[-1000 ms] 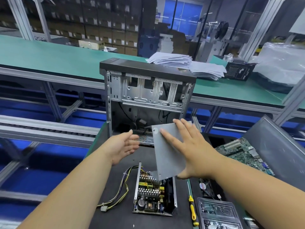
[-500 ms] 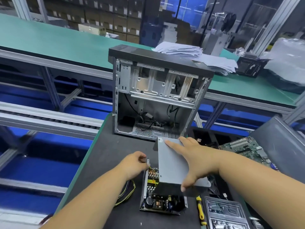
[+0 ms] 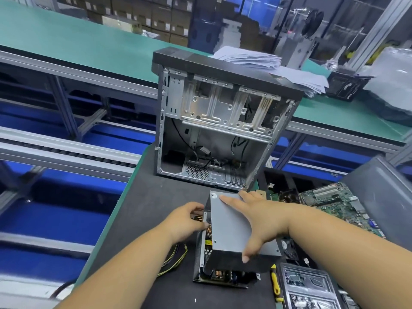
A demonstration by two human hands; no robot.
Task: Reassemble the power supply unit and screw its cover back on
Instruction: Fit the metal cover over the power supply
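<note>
Resting on one power supply unit (image 3: 225, 276), one cover (image 3: 231, 224) under two hands (image 3: 259, 216)

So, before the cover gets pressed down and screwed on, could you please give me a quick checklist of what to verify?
1. Cover sits over the power supply base: ok, but tilted, with the near end open.
2. Cover fully seated: not ok, the circuit board shows under the near edge.
3. Right hand controls the cover: ok, fingers spread on top, thumb on the near edge.
4. Left hand steadies the left side: ok.
5. Cables clear of the seam: cannot tell, they leave under the left hand.
6. Screwdriver within reach: ok, on the mat to the right; screws cannot tell.
</note>
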